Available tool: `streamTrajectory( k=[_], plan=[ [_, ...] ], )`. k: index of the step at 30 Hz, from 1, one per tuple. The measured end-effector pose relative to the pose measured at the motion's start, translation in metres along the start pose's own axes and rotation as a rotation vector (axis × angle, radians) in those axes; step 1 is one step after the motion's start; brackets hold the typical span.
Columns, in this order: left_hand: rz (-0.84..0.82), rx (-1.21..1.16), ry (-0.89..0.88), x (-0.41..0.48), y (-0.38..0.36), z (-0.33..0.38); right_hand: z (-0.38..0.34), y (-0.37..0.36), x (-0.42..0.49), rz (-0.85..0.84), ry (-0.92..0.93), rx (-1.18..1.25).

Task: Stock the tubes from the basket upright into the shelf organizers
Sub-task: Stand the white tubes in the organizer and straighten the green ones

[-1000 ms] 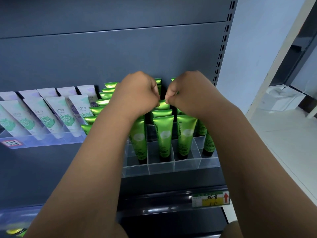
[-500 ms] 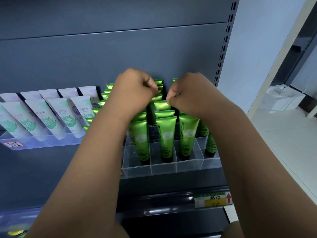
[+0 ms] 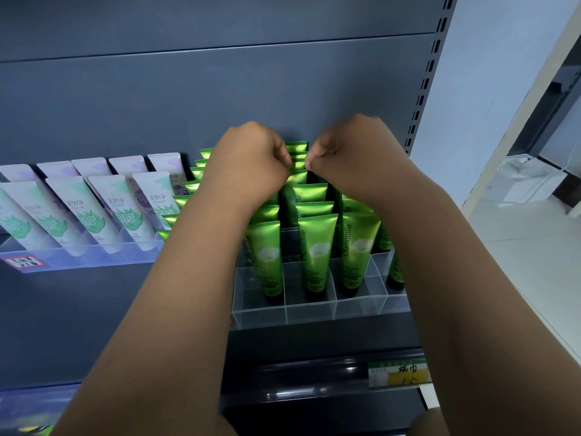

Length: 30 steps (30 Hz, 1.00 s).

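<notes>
Shiny green tubes (image 3: pixel 316 247) stand upright, cap down, in a clear divided organizer (image 3: pixel 309 309) on the dark shelf. Both my arms reach over them to the back rows. My left hand (image 3: pixel 251 162) and my right hand (image 3: pixel 355 155) are curled, knuckles up, on either side of one green tube's flat top (image 3: pixel 297 165). Each hand's thumb and forefinger pinch a corner of that top. The tube's lower part is hidden behind the rows in front. The basket is out of view.
To the left, a second clear organizer (image 3: pixel 78 256) holds leaning white and lilac tubes (image 3: pixel 125 209). The grey back panel (image 3: pixel 220 99) rises right behind my hands. A yellow price label (image 3: pixel 399 372) sits on the shelf rail below. A white wall and floor lie to the right.
Both hands have stayed at the back rows and drawn slightly apart, showing more green tube tops between them. The shelf sits slightly higher in view.
</notes>
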<state>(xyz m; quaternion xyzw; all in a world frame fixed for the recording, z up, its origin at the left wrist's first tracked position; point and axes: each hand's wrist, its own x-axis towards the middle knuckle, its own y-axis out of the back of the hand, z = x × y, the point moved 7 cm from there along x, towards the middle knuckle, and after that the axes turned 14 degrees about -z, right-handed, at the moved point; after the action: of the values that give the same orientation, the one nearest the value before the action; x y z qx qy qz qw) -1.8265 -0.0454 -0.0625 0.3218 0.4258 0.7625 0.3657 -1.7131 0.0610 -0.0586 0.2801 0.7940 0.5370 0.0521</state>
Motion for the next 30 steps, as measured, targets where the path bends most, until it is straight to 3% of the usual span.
streamTrajectory(
  k=[11,30],
  plan=[
    [-0.066,0.014,-0.049,0.009,-0.008,0.003,0.003,-0.008,0.011,-0.031,-0.088,-0.031],
    [-0.071,-0.05,-0.075,0.017,-0.016,0.008,0.006,-0.005,0.004,-0.054,-0.078,-0.11]
  ],
)
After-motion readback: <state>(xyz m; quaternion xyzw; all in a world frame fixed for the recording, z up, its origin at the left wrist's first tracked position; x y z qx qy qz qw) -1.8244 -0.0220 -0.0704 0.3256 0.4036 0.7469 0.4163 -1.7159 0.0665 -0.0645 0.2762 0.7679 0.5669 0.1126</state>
